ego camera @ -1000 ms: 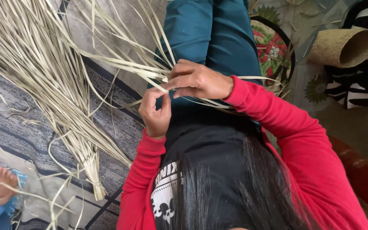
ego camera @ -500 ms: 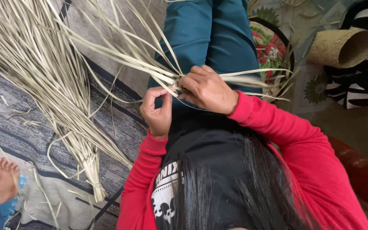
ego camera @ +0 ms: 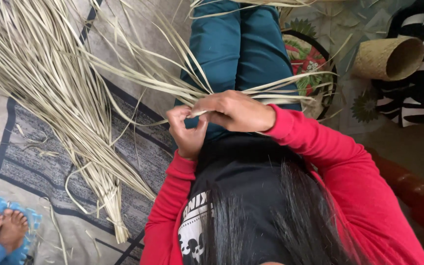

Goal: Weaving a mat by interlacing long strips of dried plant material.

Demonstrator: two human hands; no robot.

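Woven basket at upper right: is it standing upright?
No, the basket lies on its side, its open mouth facing right beside the striped cloth.

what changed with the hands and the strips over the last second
The right hand slid over toward the left hand, so both now pinch the pale strips at one spot over the lap; a second ago its fingers were spread a little apart from the left. More strips now fan out to the right across the teal trousers. The big bundle on the mat and the woven basket stayed put.
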